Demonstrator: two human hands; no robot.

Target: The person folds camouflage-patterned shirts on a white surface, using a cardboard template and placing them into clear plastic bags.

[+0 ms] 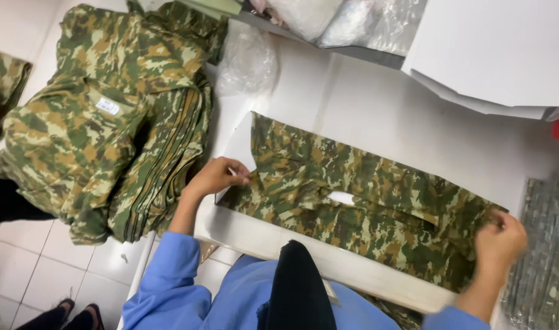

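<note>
A camouflage shirt (365, 201) lies folded lengthwise on the white table (377, 110), over a white card whose corner (239, 146) shows at its left end. My left hand (218, 176) pinches the shirt's left end near the collar. My right hand (499, 241) grips the shirt's right end at the table's near edge. A small white label (341, 197) shows in the middle of the shirt. Both arms wear blue sleeves.
A tall stack of folded camouflage shirts (108, 128) stands to the left. Clear plastic bags (249, 58) lie at the back, white card sheets (493, 55) at the back right. Bagged camouflage garments (545, 244) sit at the right edge. Tiled floor lies below left.
</note>
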